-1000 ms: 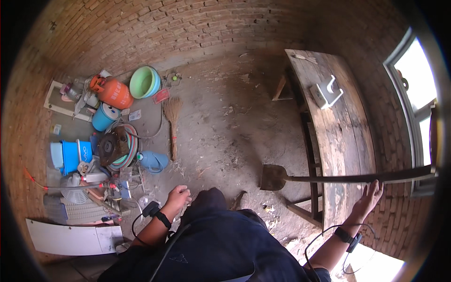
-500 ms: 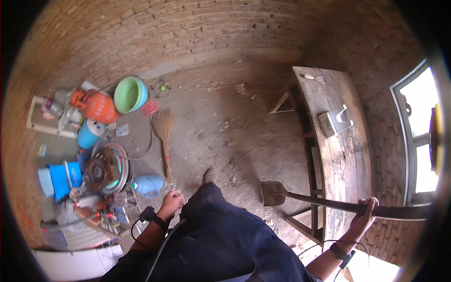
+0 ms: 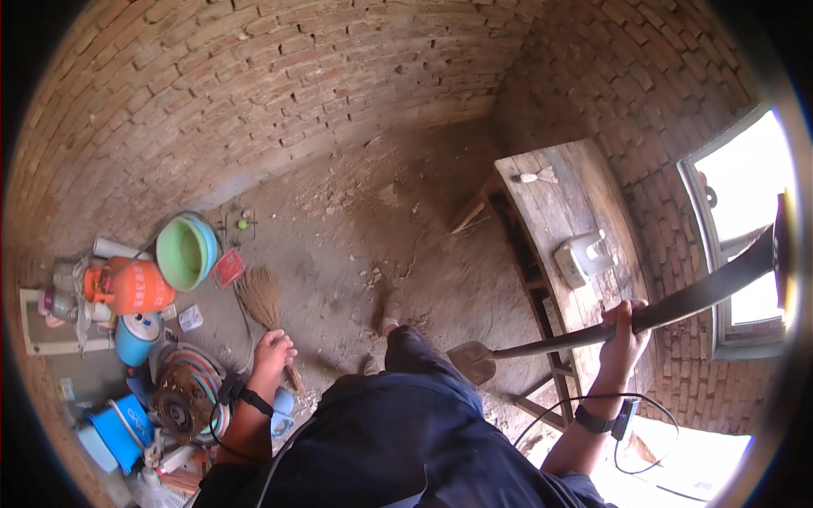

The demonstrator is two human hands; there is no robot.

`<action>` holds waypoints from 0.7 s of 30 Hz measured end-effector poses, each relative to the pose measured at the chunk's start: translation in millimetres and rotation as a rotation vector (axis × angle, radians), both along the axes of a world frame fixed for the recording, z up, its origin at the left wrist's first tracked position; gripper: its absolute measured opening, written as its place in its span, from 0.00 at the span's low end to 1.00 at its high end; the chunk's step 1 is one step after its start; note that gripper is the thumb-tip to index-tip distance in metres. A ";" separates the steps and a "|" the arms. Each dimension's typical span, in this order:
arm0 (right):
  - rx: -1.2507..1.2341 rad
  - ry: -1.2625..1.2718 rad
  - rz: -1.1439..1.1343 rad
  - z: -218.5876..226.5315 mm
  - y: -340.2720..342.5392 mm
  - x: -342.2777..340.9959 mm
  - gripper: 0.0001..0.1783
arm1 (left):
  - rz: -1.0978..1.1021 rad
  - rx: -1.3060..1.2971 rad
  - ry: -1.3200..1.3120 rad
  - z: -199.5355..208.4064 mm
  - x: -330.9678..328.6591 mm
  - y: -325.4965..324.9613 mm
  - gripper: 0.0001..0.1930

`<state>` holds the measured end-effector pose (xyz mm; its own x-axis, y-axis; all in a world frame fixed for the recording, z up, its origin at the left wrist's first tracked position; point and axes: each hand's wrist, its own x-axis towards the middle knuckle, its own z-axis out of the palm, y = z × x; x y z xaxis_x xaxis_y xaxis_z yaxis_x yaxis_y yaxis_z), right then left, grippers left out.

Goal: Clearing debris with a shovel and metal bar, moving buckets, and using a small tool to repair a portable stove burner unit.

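My right hand (image 3: 627, 334) is closed around the long dark handle of a shovel (image 3: 576, 339). The shovel slants across my right side: its flat metal blade hangs low near my legs, and the thick end of the handle rises past the window. On the other side, my left hand (image 3: 275, 351) has its fingers loosely curled, with nothing seen in them. It appears in front of the handle of a straw broom (image 3: 259, 296) lying on the floor; whether the two touch cannot be told.
A worn wooden workbench (image 3: 572, 195) along the right wall holds a white plastic device (image 3: 584, 256) and a brush (image 3: 539, 176). To the left are nested basins (image 3: 182, 252), an orange gas cylinder (image 3: 135, 286), a red dustpan (image 3: 227, 268), a blue bucket (image 3: 123, 430) and coiled hose (image 3: 203, 372).
My view has turned and shifted as I step. The shovel's handle end has tilted upward, still in my right hand. My left hand has moved forward, level with the broom handle.
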<state>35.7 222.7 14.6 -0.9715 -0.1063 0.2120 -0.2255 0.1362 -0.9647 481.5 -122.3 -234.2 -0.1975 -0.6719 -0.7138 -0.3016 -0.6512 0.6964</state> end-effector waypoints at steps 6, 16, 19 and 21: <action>-0.122 0.054 0.155 19.0 -116.8 -72.6 0.08 | -0.067 0.016 -0.028 14.9 -80.0 -60.3 0.13; -0.208 0.056 0.273 27.1 -259.8 -172.9 0.07 | -0.105 0.055 0.017 7.0 -175.2 -186.5 0.12; -0.223 0.081 0.271 30.9 -314.0 -196.1 0.07 | -0.168 0.048 0.005 9.7 -219.2 -232.2 0.11; -0.193 0.122 0.225 32.9 -349.1 -214.9 0.08 | -0.213 0.068 0.076 -8.0 -233.6 -271.2 0.11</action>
<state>-179.2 -126.4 47.4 -0.8943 -0.2625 0.3624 -0.3445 -0.1130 -0.9320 247.9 -393.5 -242.2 -0.3850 -0.5600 -0.7336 -0.3856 -0.6246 0.6791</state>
